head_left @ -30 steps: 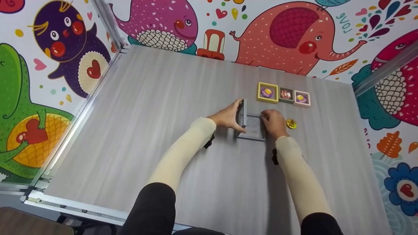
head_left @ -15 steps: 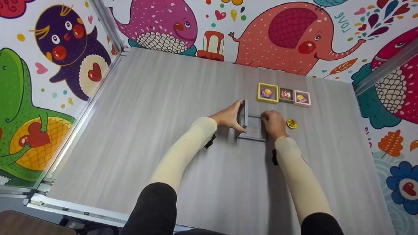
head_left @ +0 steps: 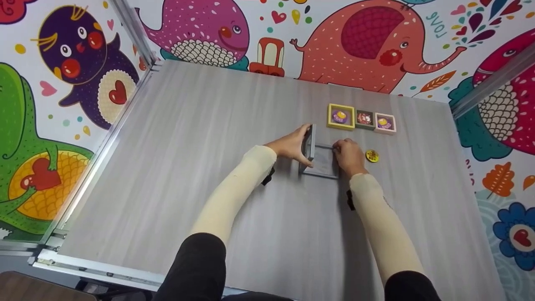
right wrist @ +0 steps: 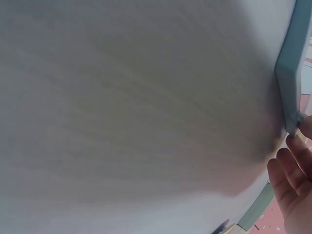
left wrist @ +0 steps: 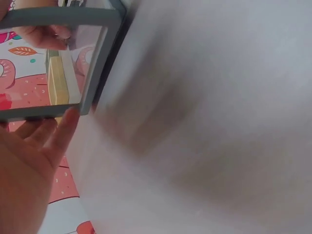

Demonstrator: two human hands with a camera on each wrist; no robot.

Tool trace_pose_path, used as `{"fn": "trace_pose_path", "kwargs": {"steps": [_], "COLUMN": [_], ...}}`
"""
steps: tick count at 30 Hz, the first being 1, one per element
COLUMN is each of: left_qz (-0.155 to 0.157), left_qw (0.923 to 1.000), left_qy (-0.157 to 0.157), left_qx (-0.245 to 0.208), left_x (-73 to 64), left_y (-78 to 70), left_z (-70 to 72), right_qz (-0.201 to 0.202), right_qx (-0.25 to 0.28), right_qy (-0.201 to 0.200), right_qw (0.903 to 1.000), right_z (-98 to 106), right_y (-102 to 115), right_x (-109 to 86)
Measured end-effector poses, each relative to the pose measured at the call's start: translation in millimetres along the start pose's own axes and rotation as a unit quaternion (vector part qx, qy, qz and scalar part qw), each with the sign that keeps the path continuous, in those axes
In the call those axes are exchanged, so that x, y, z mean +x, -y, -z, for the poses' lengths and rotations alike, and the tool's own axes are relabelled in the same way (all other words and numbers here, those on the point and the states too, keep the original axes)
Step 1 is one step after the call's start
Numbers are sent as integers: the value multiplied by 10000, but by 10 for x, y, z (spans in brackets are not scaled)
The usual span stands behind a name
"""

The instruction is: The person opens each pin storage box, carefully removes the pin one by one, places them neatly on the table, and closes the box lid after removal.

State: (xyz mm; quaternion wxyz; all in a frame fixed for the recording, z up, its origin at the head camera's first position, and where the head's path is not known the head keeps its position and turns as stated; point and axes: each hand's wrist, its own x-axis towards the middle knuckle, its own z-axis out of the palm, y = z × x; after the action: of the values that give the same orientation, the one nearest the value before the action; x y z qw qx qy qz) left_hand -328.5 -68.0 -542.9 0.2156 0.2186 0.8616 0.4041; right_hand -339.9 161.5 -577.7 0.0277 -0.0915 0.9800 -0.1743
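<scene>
A grey hinged display frame stands open in the head view, its base (head_left: 321, 175) flat on the table and its windowed lid (head_left: 312, 143) raised upright on the left side. My left hand (head_left: 290, 147) grips the lid, fingers at the far edge and thumb at the near edge. The lid's clear pane and grey border (left wrist: 39, 113) show in the left wrist view. My right hand (head_left: 351, 156) pinches the base at its right side. In the right wrist view its fingertips meet at a corner of the grey frame (right wrist: 291, 92). A round yellow badge (head_left: 372, 156) lies right of that hand.
Behind the hands, a yellow box (head_left: 328, 119), a dark green box (head_left: 365, 127) and a pink box (head_left: 385, 131) stand in a row, each holding a small figure or badge. Cartoon-printed walls (head_left: 276, 54) border the table (head_left: 188, 138).
The camera view shifts slightly. Both hands keep their hold, and the lid stays upright over the left side of the base.
</scene>
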Motion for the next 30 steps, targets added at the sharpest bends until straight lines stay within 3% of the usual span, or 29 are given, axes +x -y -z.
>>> {"fn": "trace_pose_path", "kwargs": {"steps": [5, 9, 15, 20, 24, 28, 30], "left_qz": [31, 236, 552, 1011, 1453, 1590, 1528], "left_qw": [9997, 9996, 9962, 9825, 9652, 9559, 9543], "left_qy": [220, 112, -612, -1503, -2121, -2421, -2502], "left_qx": [-48, 78, 263, 441, 483, 487, 574], "left_x": [4, -7, -11, 8, 64, 145, 191], "left_y": [-13, -14, -16, -61, -127, -215, -264], "left_z": [56, 182, 324, 350, 293, 207, 172], "right_qz": [21, -209, -536, -880, -1402, -1929, -2076], "right_qx": [-149, -57, -126, -118, 125, 740, 1068], "right_qy": [64, 356, 729, 1124, 1866, 2826, 3082], "right_qw": [9999, 9991, 9958, 9897, 9723, 9367, 9222], "right_z": [13, 81, 178, 247, 312, 362, 379], "right_y": [-7, 14, 8, 7, 32, 67, 77], "right_x": [-22, -15, -35, -75, -117, -154, -163]}}
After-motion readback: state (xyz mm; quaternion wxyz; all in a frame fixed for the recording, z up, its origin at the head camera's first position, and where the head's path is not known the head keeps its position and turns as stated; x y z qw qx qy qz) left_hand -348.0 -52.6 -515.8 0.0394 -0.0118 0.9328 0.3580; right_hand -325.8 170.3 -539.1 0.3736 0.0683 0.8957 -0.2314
